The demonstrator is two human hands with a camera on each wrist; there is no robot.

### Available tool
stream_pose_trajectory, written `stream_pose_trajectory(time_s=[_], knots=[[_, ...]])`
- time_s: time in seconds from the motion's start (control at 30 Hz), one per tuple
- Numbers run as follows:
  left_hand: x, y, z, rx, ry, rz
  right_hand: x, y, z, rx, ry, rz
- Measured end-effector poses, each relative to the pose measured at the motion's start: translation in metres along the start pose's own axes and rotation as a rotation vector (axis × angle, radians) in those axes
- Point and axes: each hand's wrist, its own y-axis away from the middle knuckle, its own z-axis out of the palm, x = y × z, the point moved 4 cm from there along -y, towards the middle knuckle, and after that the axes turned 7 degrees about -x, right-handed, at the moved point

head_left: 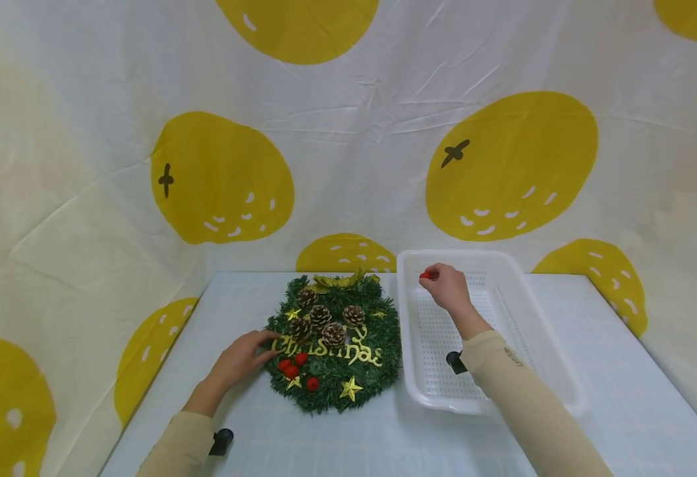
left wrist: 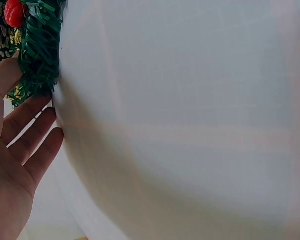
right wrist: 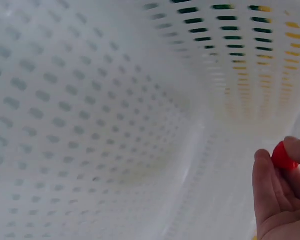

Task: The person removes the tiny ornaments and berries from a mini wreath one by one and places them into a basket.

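A green Christmas wreath [head_left: 387, 358] lies on the table, bearing pine cones [head_left: 320, 317], gold "Christmas" lettering [head_left: 363, 354], gold stars [head_left: 350, 389], a gold bow [head_left: 339, 281] and several red berries [head_left: 291, 371]. At its left edge my left hand [head_left: 238, 361] holds the greenery between thumb and fingers; some fingertips are hidden by it in the left wrist view. Over the far left part of a white plastic basket [head_left: 539, 311], my right hand [head_left: 448, 288] pinches a small red berry [right wrist: 284, 157] between thumb and fingers, above the basket's floor.
The basket stands close to the wreath's right side, its slotted walls [right wrist: 230, 45] rising around a perforated floor. A pale checked cloth covers the table [head_left: 301, 444]. Behind hangs a white curtain [head_left: 354, 165] printed with yellow fruit.
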Motion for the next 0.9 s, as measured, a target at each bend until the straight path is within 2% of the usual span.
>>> stream_pose_trajectory(time_s=[0.23,0.43,0.9], knots=[[0.001,-0.002,0.000,0.002,-0.003,-0.007,0.020,-0.004,0.015,-0.103,0.071,-0.026],[0.002,-0.002,-0.001,-0.001,-0.001,-0.014,0.024,-0.007,0.018,-0.157,0.122,-0.026],[0.000,-0.002,0.000,-0.002,-0.010,-0.012,0.031,-0.017,0.035,-0.254,0.150,-0.023]])
